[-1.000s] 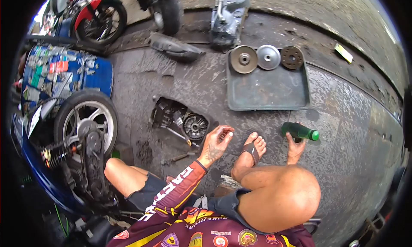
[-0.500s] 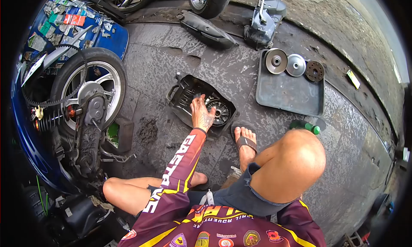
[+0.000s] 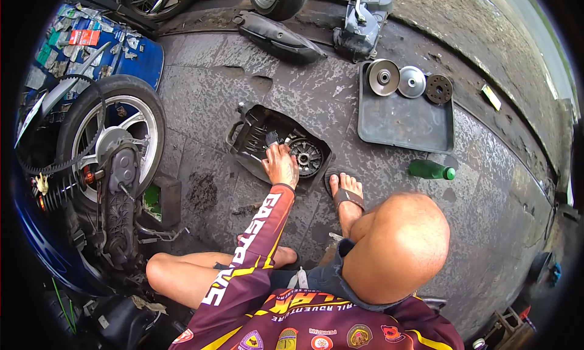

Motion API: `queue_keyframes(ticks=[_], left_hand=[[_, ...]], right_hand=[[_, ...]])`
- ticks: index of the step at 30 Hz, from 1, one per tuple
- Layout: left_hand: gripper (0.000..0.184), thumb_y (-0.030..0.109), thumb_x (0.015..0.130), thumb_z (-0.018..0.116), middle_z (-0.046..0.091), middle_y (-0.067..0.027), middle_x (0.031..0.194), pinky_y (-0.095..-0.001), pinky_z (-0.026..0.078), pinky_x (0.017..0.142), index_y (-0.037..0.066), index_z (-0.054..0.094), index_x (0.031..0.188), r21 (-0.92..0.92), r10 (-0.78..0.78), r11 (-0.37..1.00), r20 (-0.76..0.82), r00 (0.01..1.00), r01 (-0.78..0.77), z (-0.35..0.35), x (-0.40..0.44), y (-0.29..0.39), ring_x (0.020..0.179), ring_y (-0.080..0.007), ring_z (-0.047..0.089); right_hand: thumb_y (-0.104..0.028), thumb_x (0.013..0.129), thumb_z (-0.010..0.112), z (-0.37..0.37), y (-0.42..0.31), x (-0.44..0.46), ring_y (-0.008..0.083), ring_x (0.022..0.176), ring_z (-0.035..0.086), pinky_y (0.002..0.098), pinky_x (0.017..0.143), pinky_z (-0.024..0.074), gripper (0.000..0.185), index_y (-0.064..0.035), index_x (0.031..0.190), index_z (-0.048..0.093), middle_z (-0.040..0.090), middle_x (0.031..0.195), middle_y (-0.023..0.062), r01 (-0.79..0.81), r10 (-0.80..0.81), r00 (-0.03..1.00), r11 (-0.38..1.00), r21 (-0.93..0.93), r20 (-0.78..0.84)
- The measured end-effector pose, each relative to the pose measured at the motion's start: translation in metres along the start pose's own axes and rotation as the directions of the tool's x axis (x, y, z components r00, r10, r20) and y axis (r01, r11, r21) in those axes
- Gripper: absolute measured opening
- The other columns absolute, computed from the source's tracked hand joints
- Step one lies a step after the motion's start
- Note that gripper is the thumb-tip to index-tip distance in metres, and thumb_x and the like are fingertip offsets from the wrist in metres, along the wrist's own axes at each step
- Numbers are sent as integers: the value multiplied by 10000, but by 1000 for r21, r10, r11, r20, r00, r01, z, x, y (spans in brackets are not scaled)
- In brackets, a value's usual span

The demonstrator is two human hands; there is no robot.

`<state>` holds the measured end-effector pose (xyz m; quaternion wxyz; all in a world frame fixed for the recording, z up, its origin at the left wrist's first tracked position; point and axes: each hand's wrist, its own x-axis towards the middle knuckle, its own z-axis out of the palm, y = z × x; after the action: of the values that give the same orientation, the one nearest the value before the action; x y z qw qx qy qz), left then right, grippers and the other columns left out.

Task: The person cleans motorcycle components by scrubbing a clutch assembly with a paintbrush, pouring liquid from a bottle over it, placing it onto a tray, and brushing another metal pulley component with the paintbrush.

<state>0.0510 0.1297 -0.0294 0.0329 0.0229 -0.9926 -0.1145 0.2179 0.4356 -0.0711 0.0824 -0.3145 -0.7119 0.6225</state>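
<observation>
My left hand (image 3: 280, 165) reaches into a black plastic tub (image 3: 246, 157) on the ground. Its fingers are bent around a small dark grey piece (image 3: 272, 138) that sticks out past the fingertips; its kind is unclear. Close to the thumb, a round spoked metal part (image 3: 307, 157) lies in the tub's right half. Several small slender parts, too small to name, are in the left half. My right hand is out of view.
A grey tray (image 3: 406, 122) bears a metal bell (image 3: 383, 77), a silver disc (image 3: 412, 81) and a dark perforated disc (image 3: 438, 89). A green bottle (image 3: 431, 169) lies near my knee. At left stands a scooter's rear wheel (image 3: 155, 115) with a hanging belt (image 3: 52, 168).
My left hand has drawn back slightly from the round metal part, and the dark piece shows more at its fingertips. The view has shifted, uncovering more of the green bottle.
</observation>
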Motion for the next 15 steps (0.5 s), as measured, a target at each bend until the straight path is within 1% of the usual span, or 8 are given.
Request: queue_keyframes(ticks=[2,3,5,6,8,10,12,15], left_hand=[[261,163,765,719,546,-56,1071,-469,393,880,110,594,988,-6,-22,1000,30,999,23,-2,-1,-3,1100,-279,519],[258,161,764,719,551,-56,1057,-471,393,878,110,587,979,-12,-48,999,61,997,48,-3,-2,-4,1090,-281,526],[269,163,761,722,552,-57,1051,-473,392,876,109,584,986,-20,-69,997,48,996,70,1,-6,-6,1089,-283,528],[281,164,758,726,554,-58,1045,-475,391,874,109,582,993,-26,-88,996,32,996,89,3,-8,-6,1088,-285,529],[289,171,768,724,554,-58,1049,-479,391,886,111,573,1007,-51,-110,993,28,994,111,0,-13,-5,1098,-289,530],[298,177,782,715,554,-58,1053,-484,389,907,111,567,1031,-141,-222,965,10,975,221,-7,-16,-3,1101,-294,531],[296,171,812,681,564,-63,1055,-486,386,928,117,566,1079,-169,-243,957,-13,970,238,-13,-19,-12,1099,-296,535],[249,130,853,607,599,-62,1028,-476,386,935,139,609,1102,-268,-211,942,-7,978,201,-20,-19,-33,1082,-288,554]], right_hand=[[-37,840,736,24,-13,-6,240,1040,650,343,877,522,414,-32,1235,611,649,1146,137,41,-54,991,992,115,118],[-34,840,734,42,-52,-12,241,1032,654,342,870,526,407,-32,1229,615,652,1139,136,134,-146,976,987,86,159],[-30,877,659,91,-161,-13,283,918,684,354,759,545,220,-21,1096,663,667,996,145,430,-392,872,900,-75,292],[-26,891,619,104,-173,-1,319,901,680,363,771,537,168,-23,1048,677,671,954,152,448,-367,813,890,-85,451],[-51,878,608,145,-163,23,355,928,661,418,809,529,207,-48,1074,675,669,1016,155,625,-441,616,778,-63,652],[-112,855,620,182,-157,34,358,886,667,447,745,544,212,-72,1056,675,646,924,136,772,-356,473,608,-184,806],[-110,831,621,214,-142,46,328,838,689,438,695,555,217,-72,1039,675,645,918,136,889,-289,345,405,-213,893],[-114,815,619,239,-133,51,298,807,702,416,665,564,209,-76,1012,680,651,924,134,929,-305,303,305,-209,903]])
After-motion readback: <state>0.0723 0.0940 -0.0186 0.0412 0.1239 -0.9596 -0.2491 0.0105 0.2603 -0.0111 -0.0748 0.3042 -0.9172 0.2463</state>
